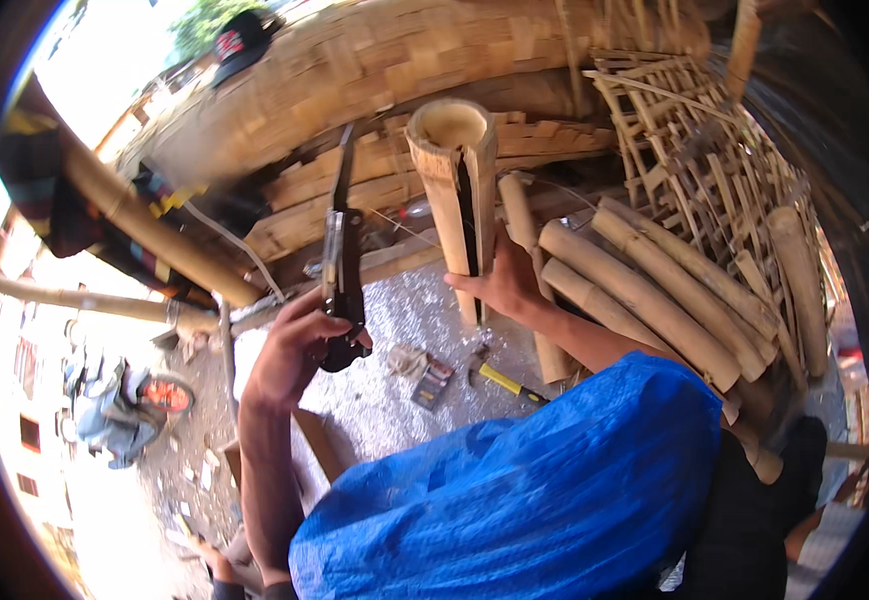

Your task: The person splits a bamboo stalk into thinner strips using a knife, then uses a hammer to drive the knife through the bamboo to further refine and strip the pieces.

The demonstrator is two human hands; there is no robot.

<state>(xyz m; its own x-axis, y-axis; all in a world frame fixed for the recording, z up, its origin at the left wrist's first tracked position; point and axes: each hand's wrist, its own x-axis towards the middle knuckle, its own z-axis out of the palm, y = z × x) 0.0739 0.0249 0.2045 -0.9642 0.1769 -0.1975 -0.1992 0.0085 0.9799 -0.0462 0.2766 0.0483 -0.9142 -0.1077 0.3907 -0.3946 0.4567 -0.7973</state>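
My left hand [295, 345] is closed round the dark handle of a long tool [343, 235] with a narrow blade. The blade points up and away; whether it has teeth, I cannot tell. My right hand [510, 285] grips a thick bamboo tube [440, 190] near its lower end, its open mouth facing up. A dark lengthwise gap runs down the tube's side. Blade and tube are apart. Below them, on a silvery sheet [385, 400], lie a hammer [505, 380] with a yellow handle and a small grey case [433, 386].
Several cut bamboo tubes [645, 300] lie stacked to the right, beside a heap of bamboo lattice [705, 150]. A woven bamboo wall [355, 70] with a dark cap [243, 48] rises at the back. Blue plastic [525, 480] covers my lap. A motorcycle [120, 400] stands outside, left.
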